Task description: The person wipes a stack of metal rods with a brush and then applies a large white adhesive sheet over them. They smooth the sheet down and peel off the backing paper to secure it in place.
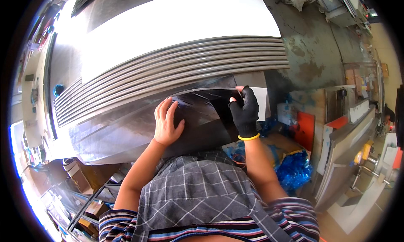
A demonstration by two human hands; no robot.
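Note:
A dark, glossy sheet or panel (198, 109) with a thin pale far edge lies in front of me, close to my apron. My left hand (167, 123), bare, rests at its left part. The fingers there are stretched out and spread, with their tips near the far edge. My right hand (245, 109) wears a black fingerless glove with a yellow cuff. Its fingers curl over the far edge towards the panel's right end, and the thumb sits on the near side. Beyond both hands, several long grey metal strips (181, 65) lie side by side in parallel rows.
Behind the strips is a large bright white sheet (181, 23). A small white piece (261, 103) sits beside my right hand. Crumpled blue film (294, 170) and an orange board (304, 130) are at the right, near leaning panels (341, 158). Shelving with boxes (96, 208) stands lower left.

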